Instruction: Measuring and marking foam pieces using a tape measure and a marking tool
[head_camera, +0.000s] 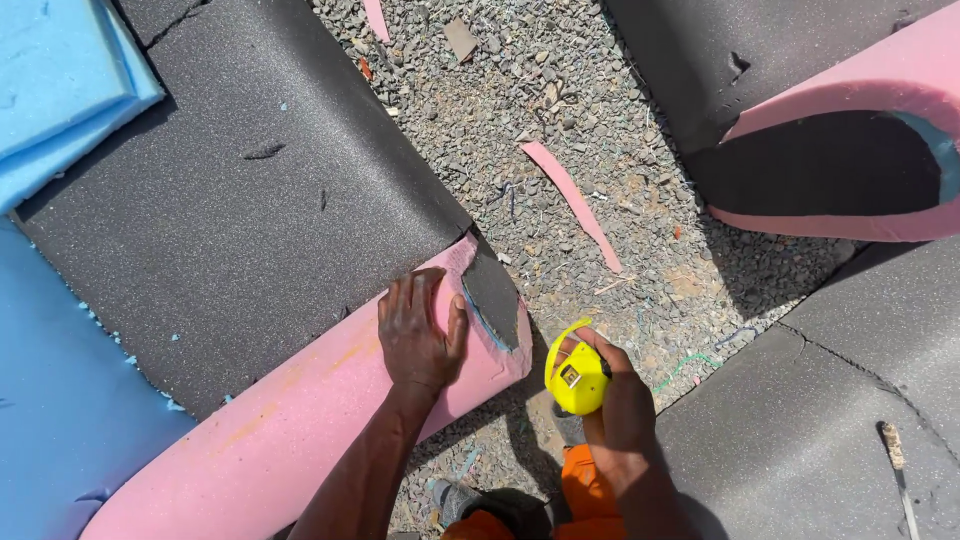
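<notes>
Slip risk at the pink foam edge

Left hand (420, 335) flat and open on the pink foam board (300, 410), fingers spread, gripping nothing. Right hand (612, 400) closed around a yellow tape measure (577, 378), just right of the board's cut end. Could slide on loose gravel (600, 130) under that end if pressed too hard. Could drop the tape measure from a loose grip.

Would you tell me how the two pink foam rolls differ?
The near roll lies under the left hand; the far roll is untouched. The near roll's end looks pinched nearly flat; the far roll's gapes wide and dark. Both are pink outside, edged blue, beside dark sheets. The right hand holds a yellow tape measure.
</notes>
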